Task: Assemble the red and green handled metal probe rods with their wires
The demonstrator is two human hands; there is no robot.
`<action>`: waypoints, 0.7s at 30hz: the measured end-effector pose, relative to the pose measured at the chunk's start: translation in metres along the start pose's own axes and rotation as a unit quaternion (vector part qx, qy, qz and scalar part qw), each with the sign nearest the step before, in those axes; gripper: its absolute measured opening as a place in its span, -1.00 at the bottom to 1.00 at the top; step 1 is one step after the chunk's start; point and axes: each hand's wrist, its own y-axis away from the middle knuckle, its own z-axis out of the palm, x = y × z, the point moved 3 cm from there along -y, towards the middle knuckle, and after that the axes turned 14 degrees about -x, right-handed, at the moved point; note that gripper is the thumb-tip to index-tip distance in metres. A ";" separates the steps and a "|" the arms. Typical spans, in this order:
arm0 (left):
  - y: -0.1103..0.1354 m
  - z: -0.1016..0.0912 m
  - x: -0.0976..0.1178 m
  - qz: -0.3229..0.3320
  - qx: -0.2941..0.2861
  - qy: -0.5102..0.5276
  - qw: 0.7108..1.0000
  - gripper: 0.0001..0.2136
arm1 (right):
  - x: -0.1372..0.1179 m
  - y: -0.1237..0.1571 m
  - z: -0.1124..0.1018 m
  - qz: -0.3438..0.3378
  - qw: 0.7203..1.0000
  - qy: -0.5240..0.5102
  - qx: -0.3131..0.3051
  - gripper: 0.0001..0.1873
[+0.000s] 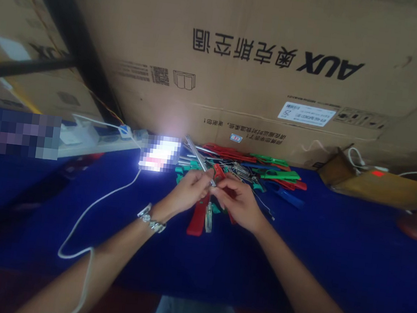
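A slim silver metal rod (197,155) slants up and to the left from my hands. My left hand (190,190), with a watch (149,217) on its wrist, is closed around the rod's lower part. The fingertips of my right hand (240,203) pinch at the rod's lower end; any small part between them is hidden. Below my hands lie a red flat handle (197,219) and a small screwdriver with a clear handle (208,219). Behind them spreads a pile of red, green and blue handled pieces (281,175) and metal rods.
A large cardboard box (238,89) stands upright behind the blue table covering (137,249). On the left, a glowing blurred screen (160,153) has a white cable (83,217) that crosses my left forearm. A brown open carton (382,184) sits at the right.
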 end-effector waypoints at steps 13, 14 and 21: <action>-0.004 0.000 -0.004 -0.008 0.016 0.000 1.000 -0.50 | 0.009 -0.005 0.002 0.012 1.000 -0.001 0.018 -0.59; -0.004 0.000 -0.003 -0.005 0.023 -0.006 1.000 -0.50 | 0.008 -0.004 0.001 0.002 0.999 0.031 0.036 -0.62; -0.002 -0.005 0.005 0.051 0.068 -0.119 0.989 -0.44 | 0.000 0.000 0.005 0.006 0.981 0.178 0.073 -0.83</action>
